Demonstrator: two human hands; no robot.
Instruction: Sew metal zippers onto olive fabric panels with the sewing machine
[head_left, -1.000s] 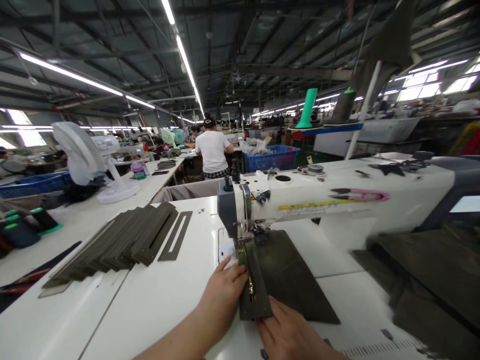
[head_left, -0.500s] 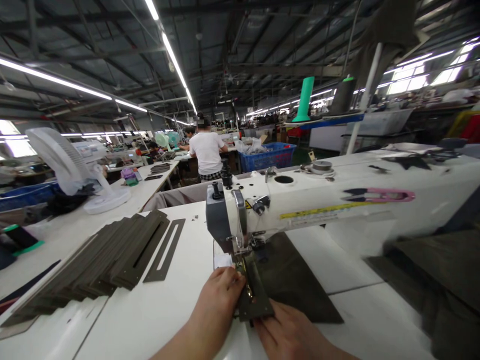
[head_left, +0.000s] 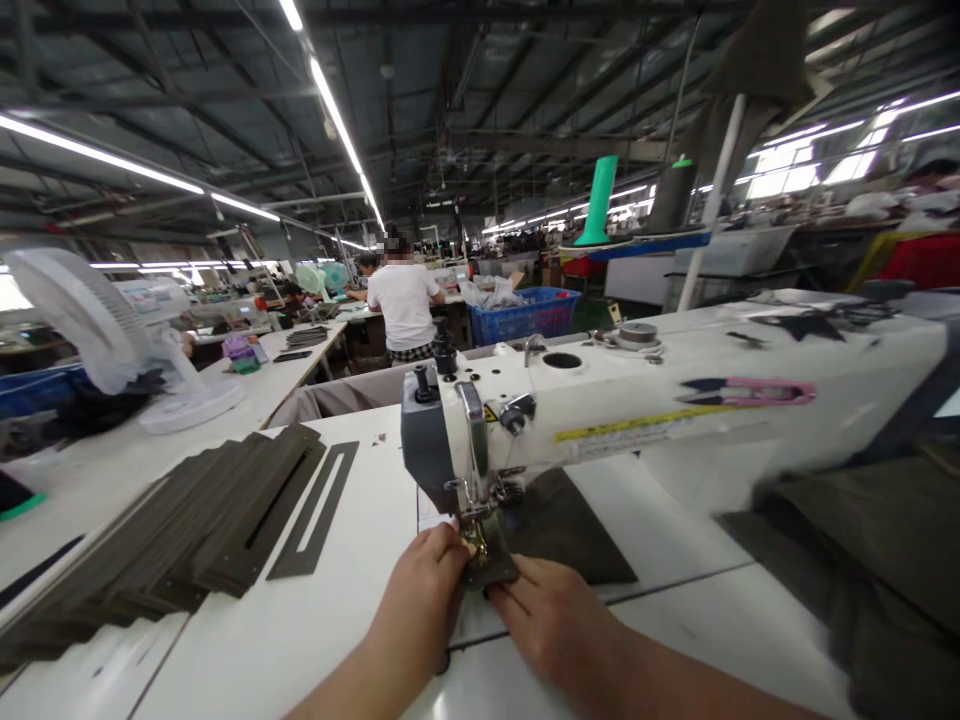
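A white sewing machine (head_left: pixel 630 395) stands in front of me, its needle area over a dark olive fabric piece (head_left: pixel 495 568). A strip of brass-coloured zipper shows along this piece. My left hand (head_left: pixel 421 590) has its fingers closed on the piece's left edge, close to the presser foot. With bunched fingers, my right hand (head_left: pixel 555 610) grips the near right corner. A wider part of dark cloth (head_left: pixel 581 530) lies flat under the machine arm. The fingertips are partly hidden by the fabric.
To the left lies a fanned stack of slotted dark panels (head_left: pixel 217 510), beside a single slotted panel (head_left: pixel 319 515). Pink-handled thread snips (head_left: pixel 772 391) rest on the machine arm. A white fan (head_left: pixel 187 400), blue basket (head_left: pixel 525 318) and person in white (head_left: pixel 405 305) are beyond.
The fabric has moved forward under the needle, leaving a shorter end towards me. Both hands have travelled forward with it. The whole view has shifted slightly.
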